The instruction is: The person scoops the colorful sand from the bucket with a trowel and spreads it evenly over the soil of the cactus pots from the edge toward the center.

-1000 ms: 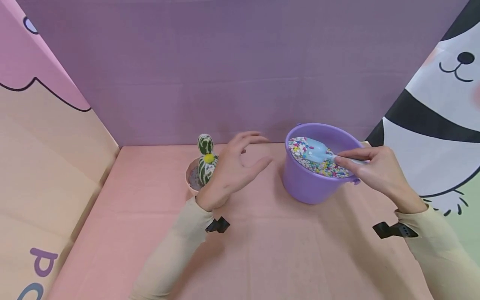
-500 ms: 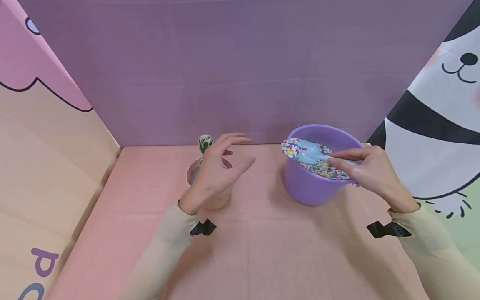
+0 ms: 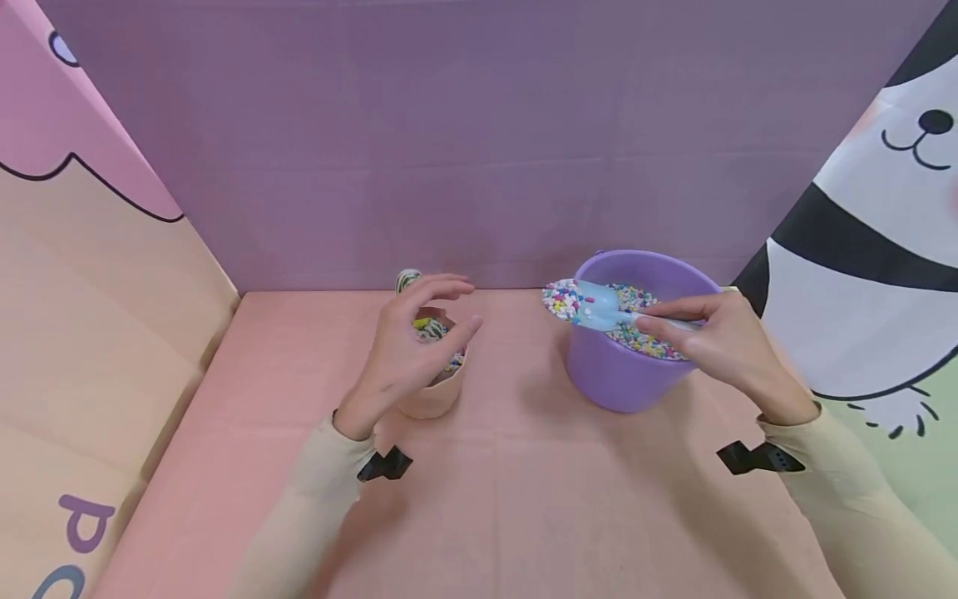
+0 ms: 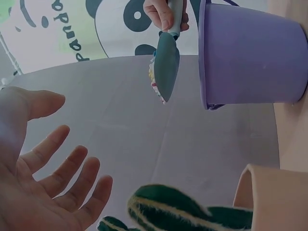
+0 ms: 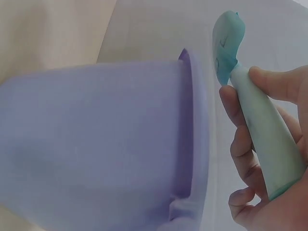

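Note:
My right hand (image 3: 729, 349) grips the handle of a light blue toy shovel (image 3: 602, 314). Small multicoloured pellets (image 3: 561, 301) heap its blade, which reaches past the left rim of a purple bucket (image 3: 621, 384). More such pellets (image 3: 645, 343) fill the bucket below it. My left hand (image 3: 397, 358) hovers with spread, slightly bent fingers in front of a potted toy cactus, holding nothing. The cactus (image 4: 166, 207) is green with pale stripes, and its peach pot (image 3: 432, 403) has some coloured pellets inside. My left hand hides much of both in the head view.
A pink cloth (image 3: 524, 507) covers the table. Behind it rises a purple backdrop (image 3: 479, 150), with a printed panda panel (image 3: 853, 308) on the right and a cream and pink panel (image 3: 90, 333) on the left.
The loaded shovel has risen out of the pellets and moved left over the bucket's rim. My left hand has shifted left across the cactus, uncovering the right side of the pot.

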`<state>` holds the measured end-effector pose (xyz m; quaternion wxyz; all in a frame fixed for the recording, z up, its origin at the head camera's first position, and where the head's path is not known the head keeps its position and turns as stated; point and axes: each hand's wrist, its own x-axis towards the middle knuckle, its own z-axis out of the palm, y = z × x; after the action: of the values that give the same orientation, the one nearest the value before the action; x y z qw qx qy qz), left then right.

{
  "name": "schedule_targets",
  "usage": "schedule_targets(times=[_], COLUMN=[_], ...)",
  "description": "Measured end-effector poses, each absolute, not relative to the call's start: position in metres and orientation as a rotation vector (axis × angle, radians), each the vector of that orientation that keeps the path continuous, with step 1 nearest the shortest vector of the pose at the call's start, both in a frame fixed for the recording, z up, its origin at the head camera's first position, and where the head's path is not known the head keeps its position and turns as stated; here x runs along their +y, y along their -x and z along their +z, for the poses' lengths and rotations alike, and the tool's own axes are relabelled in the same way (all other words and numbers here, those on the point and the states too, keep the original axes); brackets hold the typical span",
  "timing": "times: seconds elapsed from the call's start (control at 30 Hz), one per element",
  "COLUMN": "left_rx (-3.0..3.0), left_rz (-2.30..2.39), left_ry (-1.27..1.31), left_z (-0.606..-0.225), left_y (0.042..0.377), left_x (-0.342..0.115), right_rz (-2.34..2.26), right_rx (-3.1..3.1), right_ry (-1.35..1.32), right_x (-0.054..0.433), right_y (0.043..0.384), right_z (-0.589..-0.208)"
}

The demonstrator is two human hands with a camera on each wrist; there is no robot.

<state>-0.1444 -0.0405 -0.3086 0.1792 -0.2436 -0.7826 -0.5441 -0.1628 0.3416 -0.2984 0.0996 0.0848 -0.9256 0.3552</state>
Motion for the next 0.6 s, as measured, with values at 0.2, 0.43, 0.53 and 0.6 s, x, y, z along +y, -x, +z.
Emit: schedule_targets(times=[0.2, 0.43, 0.53, 0.6], left_rx=[-2.160, -2.100, -2.088, -2.085], left_rz=[-1.531, -1.571, -1.547, -1.536], left_ry=[0.677, 0.664, 0.624, 0.594], left_z=[-0.306, -0.311, -0.315, -0.319], left_y=[0.143, 0.142, 0.142, 0.142], left_x=[-0.047, -0.062, -0.070, -0.075], right_rz=[1.083, 1.147, 1.148, 1.159], right_rx=[-2.685, -2.714, -2.724, -2.723], right_ry=[-0.325, -0.330, -0.339, -0.348], right_x=[0.334, 0.324, 0.320, 0.318], right_y=[0.167, 0.169, 0.169, 0.169], right_z=[-0.299, -0.302, -0.303, -0.303])
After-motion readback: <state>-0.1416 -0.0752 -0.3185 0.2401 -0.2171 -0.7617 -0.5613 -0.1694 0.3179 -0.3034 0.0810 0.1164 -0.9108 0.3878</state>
